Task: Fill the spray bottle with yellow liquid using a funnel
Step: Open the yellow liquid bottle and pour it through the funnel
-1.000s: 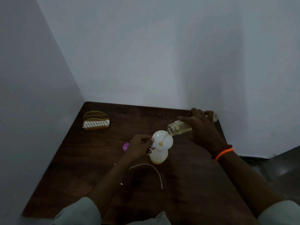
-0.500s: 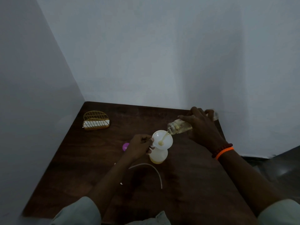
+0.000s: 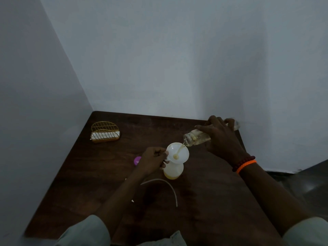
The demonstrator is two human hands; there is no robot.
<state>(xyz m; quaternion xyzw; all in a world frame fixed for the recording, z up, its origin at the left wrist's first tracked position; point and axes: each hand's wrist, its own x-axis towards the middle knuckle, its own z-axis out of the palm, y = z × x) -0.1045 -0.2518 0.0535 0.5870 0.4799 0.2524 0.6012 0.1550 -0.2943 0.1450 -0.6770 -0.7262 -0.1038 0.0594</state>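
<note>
A translucent white spray bottle point(image 3: 173, 170) stands on the dark wooden table point(image 3: 204, 201) with a white funnel point(image 3: 178, 153) seated in its neck. A band of yellow liquid shows at the bottle's bottom. My left hand point(image 3: 154, 161) pinches the funnel's left rim. My right hand point(image 3: 221, 139) grips a clear bottle point(image 3: 194, 138), tilted with its mouth over the funnel's right edge. A thin yellow stream runs from that mouth into the funnel.
A curved white dip tube point(image 3: 165, 187) lies on the table in front of the spray bottle. A purple cap point(image 3: 137, 160) sits left of my left hand. A gold wire holder point(image 3: 105, 132) stands at the back left. Walls close the left and far sides.
My right hand has raised the clear bottle's rear end slightly, steepening the tilt. The stream keeps flowing. My left hand and the funnel have stayed put.
</note>
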